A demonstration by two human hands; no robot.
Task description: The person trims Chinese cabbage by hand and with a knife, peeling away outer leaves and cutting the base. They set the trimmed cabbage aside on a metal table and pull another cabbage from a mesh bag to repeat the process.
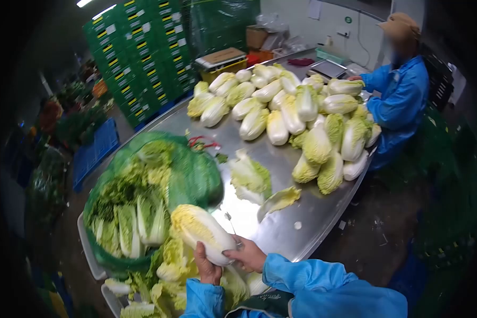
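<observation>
A trimmed napa cabbage, white at the root end with a yellow leafy top, is held over the table's near edge. My left hand grips its underside near the base, thumb up along the side. At the root end, my right hand has its fingers closed against the cabbage; whether a small blade is also in them I cannot tell. Loose outer leaves lie below the hands. Beyond the cabbage, a green mesh bag stands open, filled with whole cabbages and leaves.
A large pile of trimmed cabbages covers the far part of the metal table. Detached leaves and red string lie mid-table. A person in blue works at the right edge near a scale. Green crates are stacked behind.
</observation>
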